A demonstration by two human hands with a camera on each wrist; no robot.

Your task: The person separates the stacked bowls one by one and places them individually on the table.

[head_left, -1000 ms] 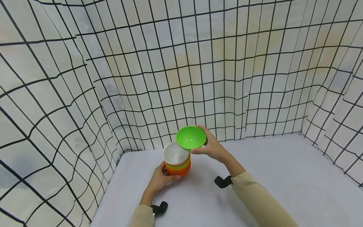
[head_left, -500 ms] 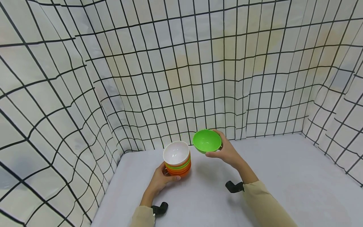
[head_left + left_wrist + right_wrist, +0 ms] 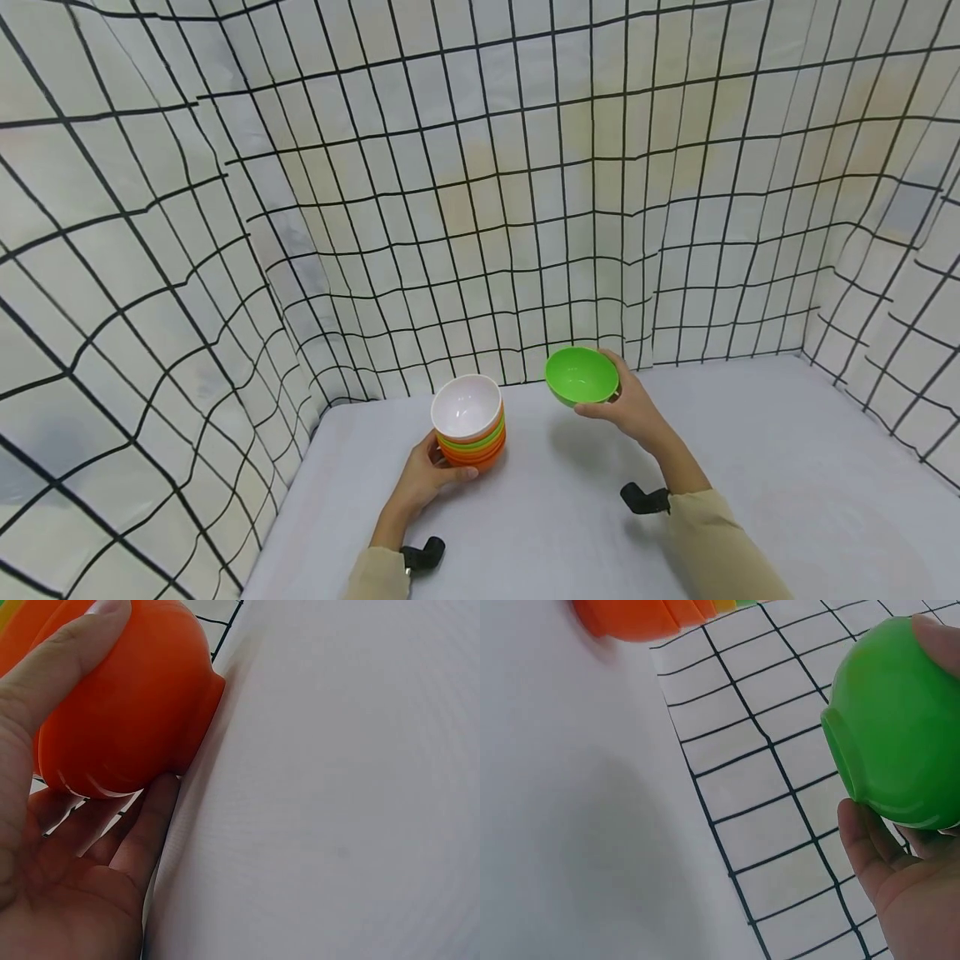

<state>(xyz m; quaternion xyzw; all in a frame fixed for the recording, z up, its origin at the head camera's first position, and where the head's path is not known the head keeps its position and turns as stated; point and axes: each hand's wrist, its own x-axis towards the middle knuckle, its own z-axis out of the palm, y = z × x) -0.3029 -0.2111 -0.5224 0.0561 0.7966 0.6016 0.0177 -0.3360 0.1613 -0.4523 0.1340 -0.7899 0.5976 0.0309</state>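
Note:
A stack of nested bowls stands on the table, a white bowl on top and green, yellow and orange ones beneath. My left hand holds the stack low down, its thumb on the near side. In the left wrist view that thumb lies across an orange bowl, whose foot meets the tabletop. To the right of the stack, my right hand grips a single green bowl by its side, mouth up and tilted toward me. The right wrist view shows this bowl raised off the table, with fingers under it near the foot.
A white-covered table spreads beneath both hands. White walls with a black grid rise behind it and on both sides. Each wrist wears a black camera mount.
My right hand has carried the green bowl rightward, from over the stack's edge to well apart from it. The left hand and the stack have hardly moved.

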